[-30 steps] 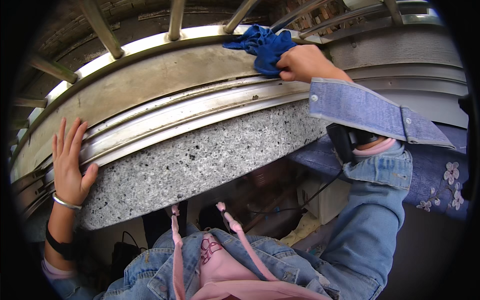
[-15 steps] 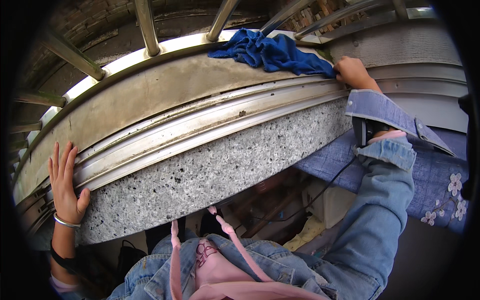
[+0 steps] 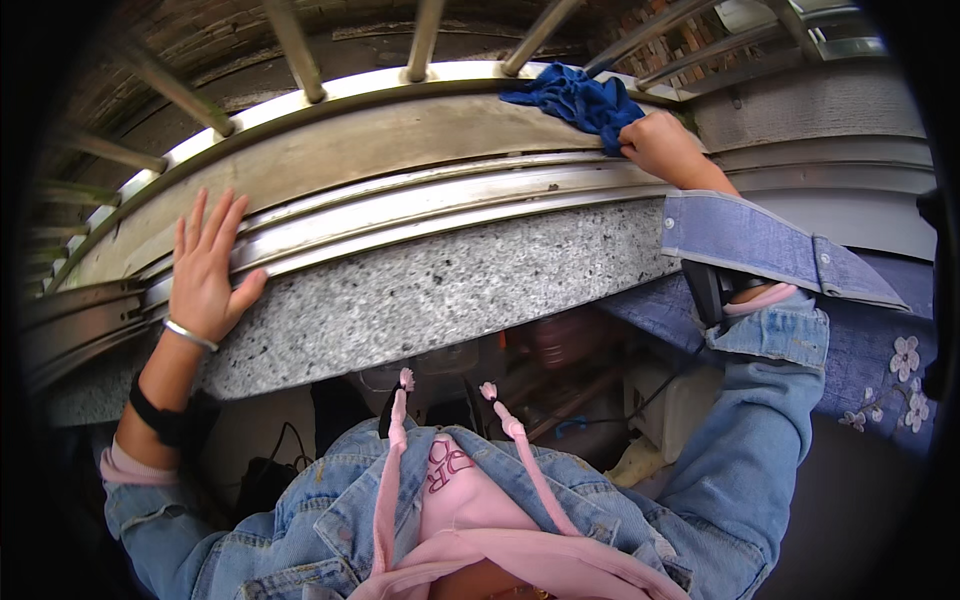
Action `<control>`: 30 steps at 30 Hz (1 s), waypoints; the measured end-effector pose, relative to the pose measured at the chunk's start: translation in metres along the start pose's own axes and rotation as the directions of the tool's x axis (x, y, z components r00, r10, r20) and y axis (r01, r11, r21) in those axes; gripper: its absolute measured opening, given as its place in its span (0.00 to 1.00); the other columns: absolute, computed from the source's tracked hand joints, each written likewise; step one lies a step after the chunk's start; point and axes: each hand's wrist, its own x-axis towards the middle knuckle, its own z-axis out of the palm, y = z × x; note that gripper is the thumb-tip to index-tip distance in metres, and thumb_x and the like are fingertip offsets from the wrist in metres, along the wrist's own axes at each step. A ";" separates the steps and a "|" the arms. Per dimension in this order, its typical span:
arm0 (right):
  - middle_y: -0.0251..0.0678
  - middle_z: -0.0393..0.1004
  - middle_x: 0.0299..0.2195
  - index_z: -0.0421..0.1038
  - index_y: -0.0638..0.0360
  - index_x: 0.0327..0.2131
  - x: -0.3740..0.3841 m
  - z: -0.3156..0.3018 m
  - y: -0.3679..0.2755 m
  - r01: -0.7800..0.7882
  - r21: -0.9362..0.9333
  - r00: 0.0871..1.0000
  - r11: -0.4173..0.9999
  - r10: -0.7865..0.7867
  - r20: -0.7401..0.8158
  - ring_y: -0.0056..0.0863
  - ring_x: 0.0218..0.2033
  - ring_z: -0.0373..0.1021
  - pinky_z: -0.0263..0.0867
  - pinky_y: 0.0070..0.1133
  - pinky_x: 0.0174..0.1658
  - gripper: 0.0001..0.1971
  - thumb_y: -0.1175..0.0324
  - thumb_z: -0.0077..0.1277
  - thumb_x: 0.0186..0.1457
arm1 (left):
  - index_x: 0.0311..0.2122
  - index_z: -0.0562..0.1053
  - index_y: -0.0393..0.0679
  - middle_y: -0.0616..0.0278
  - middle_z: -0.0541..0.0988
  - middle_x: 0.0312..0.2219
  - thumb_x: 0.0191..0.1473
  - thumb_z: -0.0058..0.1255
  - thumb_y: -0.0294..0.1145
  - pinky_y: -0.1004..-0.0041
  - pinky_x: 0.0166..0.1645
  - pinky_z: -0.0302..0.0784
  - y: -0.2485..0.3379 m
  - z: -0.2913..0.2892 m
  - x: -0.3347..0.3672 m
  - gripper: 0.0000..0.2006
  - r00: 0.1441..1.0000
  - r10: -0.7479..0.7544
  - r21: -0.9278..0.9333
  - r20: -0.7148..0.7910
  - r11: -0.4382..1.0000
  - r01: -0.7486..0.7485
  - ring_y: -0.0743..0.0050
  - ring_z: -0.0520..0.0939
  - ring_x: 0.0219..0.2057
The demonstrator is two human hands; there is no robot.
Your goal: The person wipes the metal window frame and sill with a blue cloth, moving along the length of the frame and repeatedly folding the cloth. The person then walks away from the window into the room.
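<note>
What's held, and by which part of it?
The right hand grips the blue cloth by its near, right-hand end; the left hand holds nothing.

Left fingers [image 3: 216, 222] extended, right fingers [image 3: 637, 138] curled

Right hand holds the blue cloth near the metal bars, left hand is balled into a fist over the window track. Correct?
Not a fist: the head view shows the left hand open, fingers extended, over the window track. The right hand does hold the blue cloth near the metal bars.
</note>
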 end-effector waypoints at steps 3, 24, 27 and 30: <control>0.43 0.74 0.21 0.75 0.57 0.21 0.025 -0.007 -0.043 0.032 0.033 0.999 0.999 -0.032 -0.007 0.44 0.27 0.72 0.68 0.35 0.34 0.05 0.67 0.55 0.42 | 0.62 0.56 0.47 0.55 0.56 0.62 0.46 0.49 0.50 0.49 0.65 0.40 -0.001 0.002 -0.003 0.39 0.999 -0.003 0.014 -0.049 1.000 0.003 0.49 0.48 0.65; 0.43 0.77 0.29 0.77 0.59 0.31 0.091 -0.119 -0.202 0.008 0.267 0.883 0.964 0.119 -0.455 0.41 0.33 0.73 0.69 0.30 0.39 0.09 0.70 0.50 0.44 | 0.62 0.53 0.45 0.47 0.59 0.59 0.49 0.55 0.46 0.54 0.65 0.45 -0.002 -0.027 0.004 0.39 0.966 0.036 -0.382 -0.258 0.914 -0.136 0.42 0.50 0.63; 0.41 0.77 0.27 0.77 0.59 0.31 0.086 -0.138 -0.215 0.002 0.473 0.874 0.881 0.229 -0.429 0.36 0.30 0.74 0.70 0.27 0.37 0.10 0.68 0.51 0.43 | 0.63 0.49 0.44 0.45 0.59 0.59 0.48 0.58 0.45 0.56 0.63 0.52 0.023 -0.041 0.029 0.42 0.955 0.080 -0.698 -0.286 0.665 -0.265 0.42 0.54 0.62; 0.40 0.78 0.26 0.77 0.60 0.31 0.095 -0.142 -0.241 0.119 0.611 0.857 0.783 0.230 -0.462 0.31 0.28 0.75 0.70 0.23 0.36 0.10 0.68 0.53 0.44 | 0.64 0.45 0.46 0.44 0.58 0.59 0.48 0.59 0.46 0.57 0.60 0.59 0.061 -0.048 0.058 0.45 0.971 0.022 -0.882 -0.239 0.414 -0.226 0.48 0.60 0.60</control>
